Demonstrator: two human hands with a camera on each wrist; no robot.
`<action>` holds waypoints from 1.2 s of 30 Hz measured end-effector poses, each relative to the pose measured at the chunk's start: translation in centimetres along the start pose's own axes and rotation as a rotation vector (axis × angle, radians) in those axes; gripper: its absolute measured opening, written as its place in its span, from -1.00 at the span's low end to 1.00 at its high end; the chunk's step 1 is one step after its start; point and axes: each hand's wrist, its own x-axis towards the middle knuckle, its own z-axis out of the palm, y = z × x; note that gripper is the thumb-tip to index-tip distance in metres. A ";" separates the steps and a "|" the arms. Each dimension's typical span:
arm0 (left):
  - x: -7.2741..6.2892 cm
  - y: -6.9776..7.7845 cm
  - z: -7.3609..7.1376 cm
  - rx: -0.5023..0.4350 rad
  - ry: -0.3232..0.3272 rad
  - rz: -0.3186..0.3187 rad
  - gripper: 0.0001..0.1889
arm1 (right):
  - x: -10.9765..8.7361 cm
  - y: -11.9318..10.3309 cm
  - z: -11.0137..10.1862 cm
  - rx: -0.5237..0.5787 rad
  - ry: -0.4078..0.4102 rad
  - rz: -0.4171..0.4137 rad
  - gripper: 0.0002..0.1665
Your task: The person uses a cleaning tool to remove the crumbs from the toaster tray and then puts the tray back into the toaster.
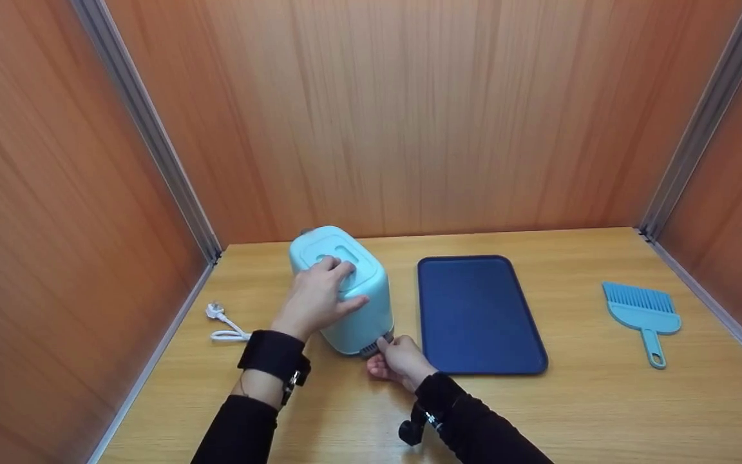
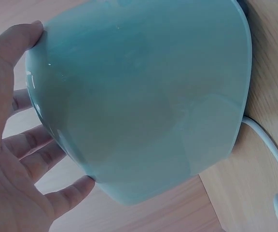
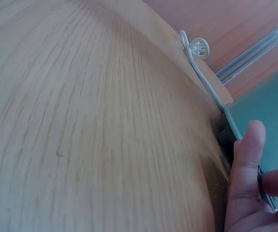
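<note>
A light-blue toaster (image 1: 361, 316) with a lidded top stands on the table, left of centre. My left hand (image 1: 316, 296) lies over its lid (image 1: 327, 245), fingers spread; in the left wrist view the fingertips touch the toaster's top edge. At the toaster's near end, low down, my right hand (image 1: 404, 362) pinches the grey slotted edge of the crumb tray (image 1: 369, 349) between thumb and fingers. The right wrist view shows the thumb and a finger at the toaster's base, most of the tray edge hidden behind them.
A dark blue tray (image 1: 480, 316) lies flat to the right of the toaster. Farther right is a blue dustpan-style brush (image 1: 645, 319). The toaster's white cord and plug (image 1: 216, 312) lie to the left. Wood-look panels (image 1: 409, 129) enclose the table at the back and sides.
</note>
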 end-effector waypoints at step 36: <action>0.2 0.3 0.0 -0.007 -0.035 -0.025 -0.30 | -0.3 -1.5 -1.7 -0.059 0.006 0.049 -0.80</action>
